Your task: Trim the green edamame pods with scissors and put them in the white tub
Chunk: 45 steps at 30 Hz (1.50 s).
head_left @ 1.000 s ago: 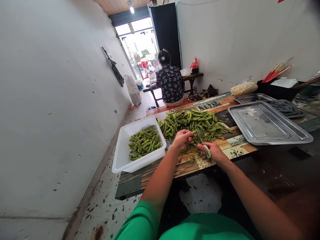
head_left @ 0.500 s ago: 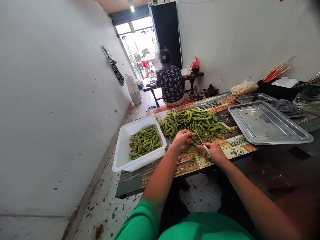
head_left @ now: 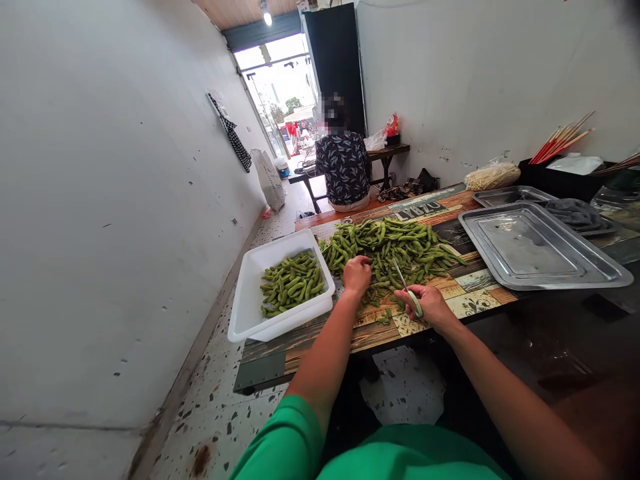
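My right hand (head_left: 429,305) is closed around scissors (head_left: 414,301) with pale green handles, their blades pointing up and away over the pods. At the near left side of a heap of green soybean pods (head_left: 400,237) is my left hand (head_left: 357,275), its fingers curled in. Whatever those fingers hold, if anything, is hidden. A white plastic tub (head_left: 250,327) to the left contains more pods (head_left: 295,287). Small green trimmings (head_left: 385,317) lie on the tabletop between and below my hands.
The patterned wooden table (head_left: 310,343) also bears a metal tray (head_left: 540,250), a dark grey cloth (head_left: 573,215), a bag of pale sticks (head_left: 493,175) and a black box (head_left: 545,175) of skewers on the right. Beyond it sits a person (head_left: 343,167), facing away.
My left hand has moved left and slightly away from the scissor blades to the side of the heap. The scissors stay in my right hand, almost unmoved.
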### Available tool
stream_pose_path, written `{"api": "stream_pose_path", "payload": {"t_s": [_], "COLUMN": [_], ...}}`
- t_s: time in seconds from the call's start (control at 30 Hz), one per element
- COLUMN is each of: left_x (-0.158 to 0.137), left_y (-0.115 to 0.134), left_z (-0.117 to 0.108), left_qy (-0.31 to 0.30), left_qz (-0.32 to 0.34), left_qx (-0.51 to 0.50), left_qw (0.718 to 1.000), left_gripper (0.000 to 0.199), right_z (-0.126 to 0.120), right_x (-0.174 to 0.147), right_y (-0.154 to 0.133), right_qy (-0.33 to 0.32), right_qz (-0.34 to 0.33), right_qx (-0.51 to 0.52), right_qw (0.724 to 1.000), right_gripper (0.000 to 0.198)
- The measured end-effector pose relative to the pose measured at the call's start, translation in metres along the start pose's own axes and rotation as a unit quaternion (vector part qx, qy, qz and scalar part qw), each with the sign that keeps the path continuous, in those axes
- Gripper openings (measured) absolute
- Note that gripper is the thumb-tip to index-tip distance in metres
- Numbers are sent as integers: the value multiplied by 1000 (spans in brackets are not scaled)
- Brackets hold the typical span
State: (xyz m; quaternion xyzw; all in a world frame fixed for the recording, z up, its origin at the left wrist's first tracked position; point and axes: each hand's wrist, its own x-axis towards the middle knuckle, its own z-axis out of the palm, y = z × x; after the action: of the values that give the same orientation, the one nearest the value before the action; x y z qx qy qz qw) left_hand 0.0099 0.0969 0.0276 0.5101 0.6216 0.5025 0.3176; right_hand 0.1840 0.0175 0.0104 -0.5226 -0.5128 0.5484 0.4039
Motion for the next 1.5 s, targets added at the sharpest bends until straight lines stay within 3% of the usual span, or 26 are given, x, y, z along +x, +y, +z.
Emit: {"api": "stream_pose_path", "payload": {"t_s": [0.07, 0.2, 0.33, 0.43, 0.5, 0.67, 0.87, 1.13, 1.5], "left_x": [0, 3, 1, -4, -8, -13, -14, -14, -23], "left_y": [-6, -9, 0, 11, 17, 24, 25, 27, 29], "left_z": [5, 6, -5, -9, -9, -6, -9, -13, 5], "left_qy": [0, -32, -50, -32, -44, -160, -231, -281, -227], "left_qz": [32, 26, 47, 38, 1, -111, -127, -161, -159], "left_qx": [69, 121, 135, 78, -14, -219, -219, -255, -385], "left_qw": [997, 992, 989, 996, 999, 956, 939, 911, 881], "left_gripper": [15, 21, 11, 3, 10, 19, 23, 22, 30], "right_z": [-1, -2, 0, -1, -3, -4, -3, -5, -5], "right_x": [0, -3, -3, -1, 1, 2, 3, -1, 8], "right_y": [0, -4, -9, -9, -8, -7, -3, -8, 5], "right_qy": [-7, -16, -12, -23, -29, -28, -16, -31, 12], "right_qz": [6, 22, 42, 42, 36, 32, 20, 22, 13], "right_qx": [2, 9, 19, 11, 5, 11, 9, 6, 40], "right_qw": [1000, 1000, 999, 999, 999, 999, 1000, 999, 999], "right_gripper": [42, 40, 42, 42, 42, 45, 46, 42, 42]}}
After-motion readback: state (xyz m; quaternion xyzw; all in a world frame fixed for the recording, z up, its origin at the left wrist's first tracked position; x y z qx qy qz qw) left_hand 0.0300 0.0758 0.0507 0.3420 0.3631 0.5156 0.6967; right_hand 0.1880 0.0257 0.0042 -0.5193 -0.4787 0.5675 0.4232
